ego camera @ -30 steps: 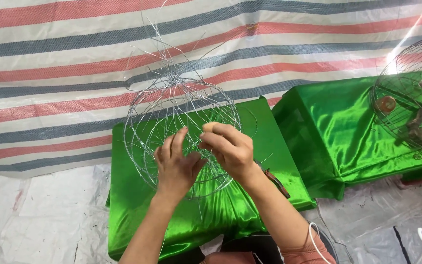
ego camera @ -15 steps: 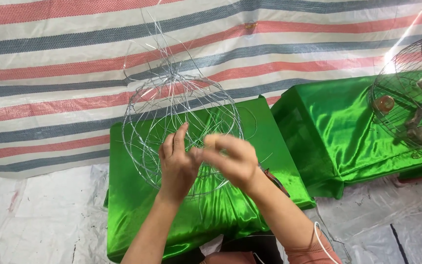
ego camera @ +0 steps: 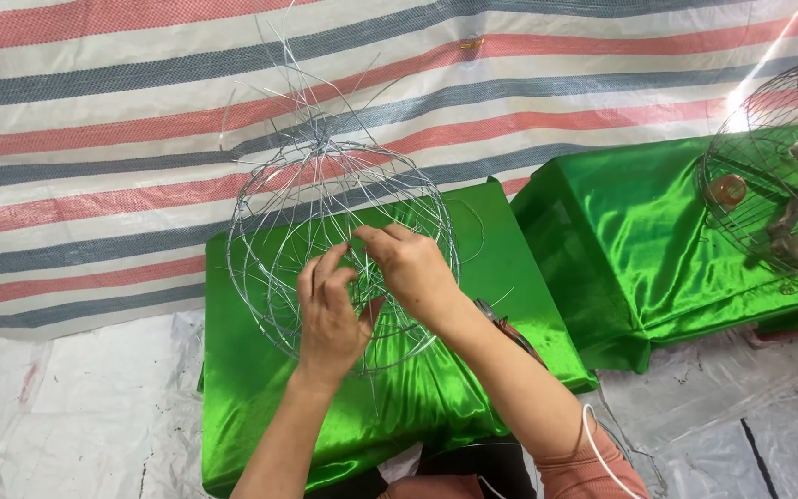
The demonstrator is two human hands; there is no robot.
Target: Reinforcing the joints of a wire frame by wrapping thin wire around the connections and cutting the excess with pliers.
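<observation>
Both hands meet at the near side of the wire ball (ego camera: 339, 249). The left hand (ego camera: 330, 319) braces its lower strands, while the right hand (ego camera: 413, 268) pinches a wire slightly higher. The ball's twisted stalk points up, away from them, over the green desk (ego camera: 251, 407).

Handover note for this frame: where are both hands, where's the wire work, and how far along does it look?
Left hand: steadies the wire frame, fingers on its strands.
Right hand: pinches a strand near the middle.
Frame sits over the green cloth; pliers lie by the right forearm.
Done: round cage shaped, wires gathered at the top.
Left: loose wire ends stick up untrimmed.
</observation>
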